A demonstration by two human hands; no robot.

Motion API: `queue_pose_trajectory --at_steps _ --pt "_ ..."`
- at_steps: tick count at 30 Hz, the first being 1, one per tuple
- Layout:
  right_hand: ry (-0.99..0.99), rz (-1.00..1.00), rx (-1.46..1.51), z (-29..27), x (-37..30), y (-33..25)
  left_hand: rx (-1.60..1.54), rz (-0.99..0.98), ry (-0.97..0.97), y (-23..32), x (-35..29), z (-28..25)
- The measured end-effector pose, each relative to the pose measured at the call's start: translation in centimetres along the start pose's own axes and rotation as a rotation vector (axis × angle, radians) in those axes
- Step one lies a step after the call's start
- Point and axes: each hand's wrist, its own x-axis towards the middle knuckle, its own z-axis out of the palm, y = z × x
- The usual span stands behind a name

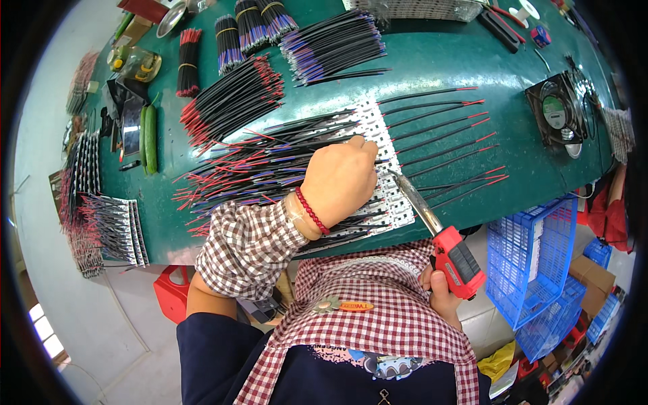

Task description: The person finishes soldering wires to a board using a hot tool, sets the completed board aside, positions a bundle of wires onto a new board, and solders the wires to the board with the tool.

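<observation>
My left hand (341, 177), a red bead bracelet at its wrist, is closed in a pinch above a white circuit board panel (379, 135). A thin wire end shows at its fingertips; the rest of that wire is hidden. My right hand (442, 297) is wrapped round the red handle of a soldering iron (457, 260). The iron's metal tip points up and left, close to the panel and the left fingertips. Black wires with red and blue ends (250, 165) lie along the panel's left side; several more black wires (439, 128) extend from its right side.
Wire bundles (253, 27) and loose wire piles (233, 98) lie at the back of the green table (472, 61). Cucumbers (150, 138) lie at left, near finished boards (115, 229). A fan (553, 111) stands at right. Blue crates (526, 256) are below the table edge.
</observation>
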Motion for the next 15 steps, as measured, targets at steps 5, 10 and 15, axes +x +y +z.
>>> queue_pose_trajectory --at_steps 5,10,15 --pt "-0.012 0.013 -0.020 -0.3 -0.3 0.6 0.052 -0.025 0.003 0.7 -0.4 0.1" --pt "-0.068 0.093 -0.077 -1.0 -0.7 1.3 0.042 -0.054 -0.011 1.0 -0.6 0.3" --pt "-0.076 0.092 -0.123 -1.3 -0.6 2.2 -0.007 0.021 -0.007 0.7 -0.5 0.0"
